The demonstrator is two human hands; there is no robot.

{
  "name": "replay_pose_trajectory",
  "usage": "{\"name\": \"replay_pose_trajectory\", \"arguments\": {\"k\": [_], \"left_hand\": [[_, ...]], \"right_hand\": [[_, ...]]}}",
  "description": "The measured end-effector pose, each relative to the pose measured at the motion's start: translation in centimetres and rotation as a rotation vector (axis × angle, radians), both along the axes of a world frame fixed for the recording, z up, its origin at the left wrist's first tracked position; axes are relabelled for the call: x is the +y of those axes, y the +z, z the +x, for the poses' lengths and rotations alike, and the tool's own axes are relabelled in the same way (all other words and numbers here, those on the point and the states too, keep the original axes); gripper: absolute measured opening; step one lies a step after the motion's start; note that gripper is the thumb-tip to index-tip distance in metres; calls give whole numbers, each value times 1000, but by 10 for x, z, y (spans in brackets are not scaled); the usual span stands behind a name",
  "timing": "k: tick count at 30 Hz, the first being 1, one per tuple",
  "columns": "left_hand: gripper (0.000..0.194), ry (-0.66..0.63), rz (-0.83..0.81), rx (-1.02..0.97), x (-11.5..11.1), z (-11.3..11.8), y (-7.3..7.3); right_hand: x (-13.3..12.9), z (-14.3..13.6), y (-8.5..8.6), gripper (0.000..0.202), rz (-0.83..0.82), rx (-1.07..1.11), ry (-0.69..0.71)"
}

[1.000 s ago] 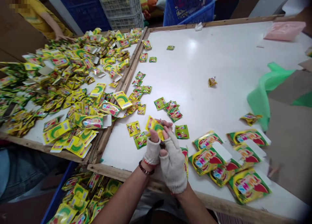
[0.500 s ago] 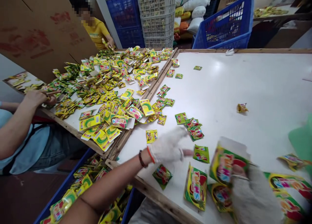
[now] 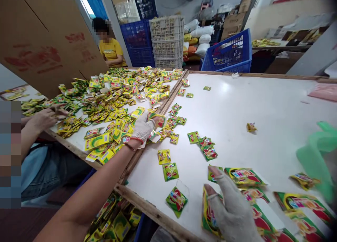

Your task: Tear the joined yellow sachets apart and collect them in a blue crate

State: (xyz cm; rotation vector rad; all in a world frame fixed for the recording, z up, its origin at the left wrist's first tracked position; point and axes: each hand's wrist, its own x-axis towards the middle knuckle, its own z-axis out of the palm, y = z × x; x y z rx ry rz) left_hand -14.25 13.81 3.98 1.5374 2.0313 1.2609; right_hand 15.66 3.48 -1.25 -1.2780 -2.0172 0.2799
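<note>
My left hand [image 3: 143, 128], in a white glove with bare fingertips, reaches over the wooden divider. Its thumb and fingers are closed on a small yellow-green candy box [image 3: 160, 120] at the edge of the heap. Low in the view, my gloved right hand [image 3: 233, 205] lies palm down, two bare fingertips stretched out and apart. One fingertip touches a green candy packet [image 3: 212, 177]; the other rests over an upright-printed candy box [image 3: 206, 214], partly hidden. Just beyond that hand lies another candy box [image 3: 244, 176] with a watermelon print.
A heap of boxes and packets [image 3: 116, 91] covers the left table. Loose packets [image 3: 206, 143] dot the white tabletop [image 3: 237, 115]. Green plastic [image 3: 313, 154] lies at right. A blue crate [image 3: 229, 54] stands behind. A co-worker's hands [image 3: 44, 121] are at the left; another person sits farther back.
My left hand has moved left and away to the heap and closed on a box. My right hand has let go of the watermelon box and shifted left. The view has tilted up.
</note>
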Motion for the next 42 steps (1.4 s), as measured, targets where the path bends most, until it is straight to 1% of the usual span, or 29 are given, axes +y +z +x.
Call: {"name": "replay_pose_trajectory", "arguments": {"k": [2, 4, 5, 7, 9, 11, 12, 14, 15, 16, 18, 20, 22, 24, 27, 29, 31, 32, 34, 36, 38, 40, 42], "left_hand": [[35, -75, 26, -296, -21, 4, -2], [42, -157, -15, -583, -46, 18, -15], [43, -188, -61, -642, -59, 28, -24], [38, -213, -183, -560, -88, 50, -43], [33, -227, -240, -361, -115, 68, -58], [27, -269, -202, -91, -133, 74, -62], [24, -280, -170, 50, -137, 70, -61], [20, -265, -136, 308, -132, 52, -54], [18, -234, -138, 377, -124, 41, -51], [18, -209, -147, 431, -113, 29, -47], [18, -182, -162, 509, -88, 12, -40], [18, -192, -201, 570, -62, 7, -33], [20, -226, -254, 608, -40, 12, -26], [20, -260, -287, 625, -23, 24, -23], [18, -295, -303, 624, -3, 43, -25], [18, -314, -324, 615, 11, 53, -28], [19, -331, -339, 604, 25, 61, -30], [20, -338, -343, 599, 31, 64, -29], [22, -347, -349, 587, 43, 67, -26], [23, -357, -368, 575, 48, 67, -21], [21, -369, -409, 561, 44, 64, -20], [19, -374, -465, 545, 29, 58, -23], [20, -364, -516, 524, 6, 52, -29]], "right_hand": [[-5, -12, -16, 39, -33, -31, 67], [-7, -18, -31, 37, -40, -52, 105], [-6, -19, -38, 36, -44, -72, 119], [-1, -17, -48, 34, -66, -131, 132], [6, -9, -51, 32, -73, -167, 130], [13, 1, -46, 31, -31, -136, 110], [15, 5, -41, 30, -4, -108, 92], [20, 3, -28, 29, 7, -69, 63], [23, -4, -22, 27, -20, -62, 72], [26, -14, -17, 26, -69, -58, 103], [34, -42, -10, 28, -195, -67, 206], [45, -72, -9, 27, -292, -144, 274], [57, -94, -11, 26, -342, -217, 253], [66, -103, -15, 27, -375, -252, 176], [71, -95, -22, 28, -403, -258, 71], [72, -84, -24, 26, -383, -262, 54], [77, -76, -23, 25, -322, -286, 51], [83, -73, -21, 26, -289, -302, 41], [103, -70, -15, 27, -240, -345, -30], [128, -69, -9, 24, -239, -393, -142], [153, -71, -8, 22, -269, -445, -230], [171, -76, -11, 20, -305, -480, -257], [178, -82, -16, 19, -322, -487, -240]]}}
